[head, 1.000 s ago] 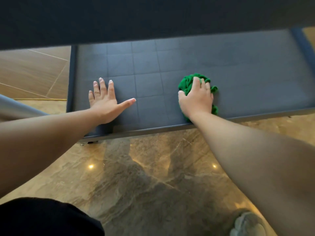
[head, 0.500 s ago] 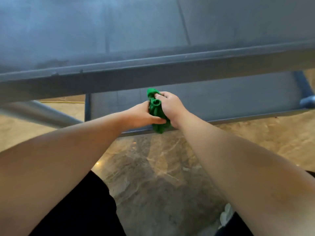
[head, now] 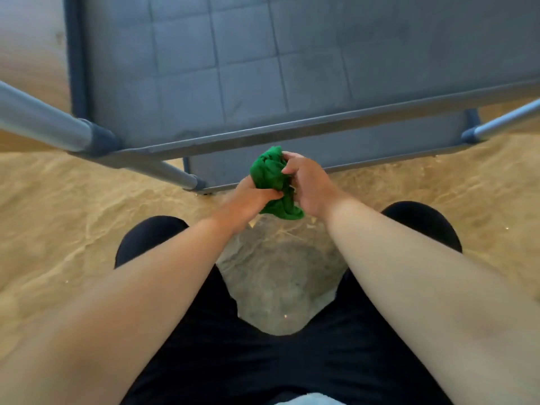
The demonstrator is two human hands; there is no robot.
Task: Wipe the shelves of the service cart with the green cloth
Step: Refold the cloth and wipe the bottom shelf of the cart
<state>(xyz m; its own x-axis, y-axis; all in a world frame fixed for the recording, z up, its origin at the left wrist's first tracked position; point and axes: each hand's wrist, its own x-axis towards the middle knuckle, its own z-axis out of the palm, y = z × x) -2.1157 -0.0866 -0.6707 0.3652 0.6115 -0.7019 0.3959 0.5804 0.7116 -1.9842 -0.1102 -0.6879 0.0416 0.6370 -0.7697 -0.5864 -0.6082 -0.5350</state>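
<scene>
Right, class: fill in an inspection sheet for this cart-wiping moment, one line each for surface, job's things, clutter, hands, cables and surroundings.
Surface: top shelf is grey with a grid pattern; a strip of the lower shelf shows beneath it.
Job's things: cloth, green and bunched, is held off the cart, above the floor.
Clutter: nothing seen.
Hands: left hand and right hand both grip the cloth.
Cables: nothing seen.
Surroundings: tan marble floor; metal tubes at the cart's near corners; the person's black clothing below.
</scene>
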